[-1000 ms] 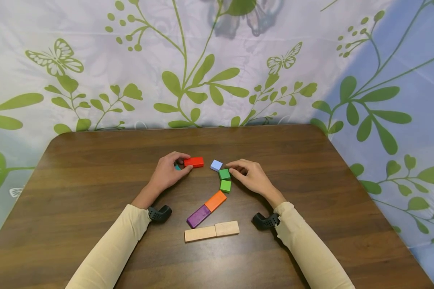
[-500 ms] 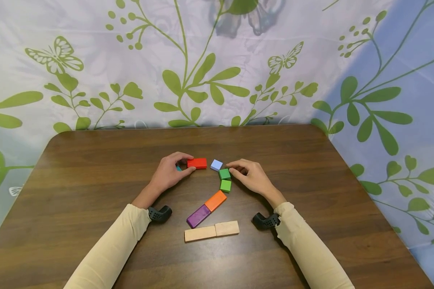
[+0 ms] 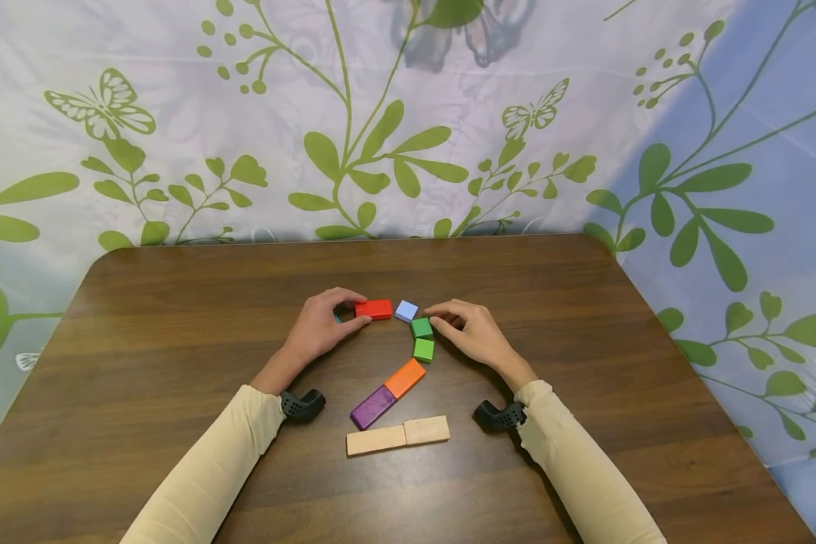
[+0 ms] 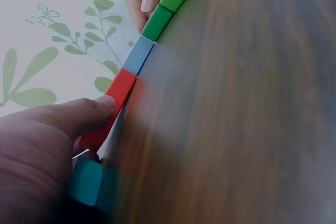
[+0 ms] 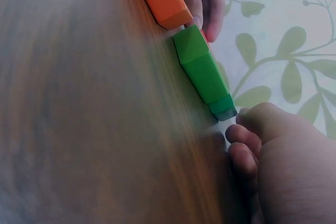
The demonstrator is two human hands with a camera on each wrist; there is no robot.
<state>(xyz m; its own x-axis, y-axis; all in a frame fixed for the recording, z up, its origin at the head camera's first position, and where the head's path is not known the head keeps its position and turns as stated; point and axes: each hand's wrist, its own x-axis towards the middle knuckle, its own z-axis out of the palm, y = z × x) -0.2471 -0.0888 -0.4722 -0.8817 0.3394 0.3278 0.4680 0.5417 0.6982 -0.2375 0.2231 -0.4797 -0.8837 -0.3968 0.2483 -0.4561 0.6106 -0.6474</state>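
My left hand (image 3: 319,323) pinches a red block (image 3: 375,309) between thumb and fingers at the left end of a curved row. A narrow gap separates it from the light blue block (image 3: 406,310) in the head view. Part of a teal block (image 4: 86,181) shows beneath the left hand in the left wrist view. Loosely bent, the fingers of my right hand (image 3: 472,332) lie beside the dark green block (image 3: 421,328); whether the fingertips touch it I cannot tell. Below that block comes a light green block (image 3: 424,350).
An orange block (image 3: 405,378) and a purple block (image 3: 373,407) continue the row diagonally toward the front left. Two plain wooden blocks (image 3: 376,441) lie end to end nearer me. All rest on a brown wooden table (image 3: 177,340), with a leaf-patterned cloth (image 3: 394,151) behind.
My left hand has slid the red block to the right, closer to the light blue block. The right hand and the other blocks have stayed put.
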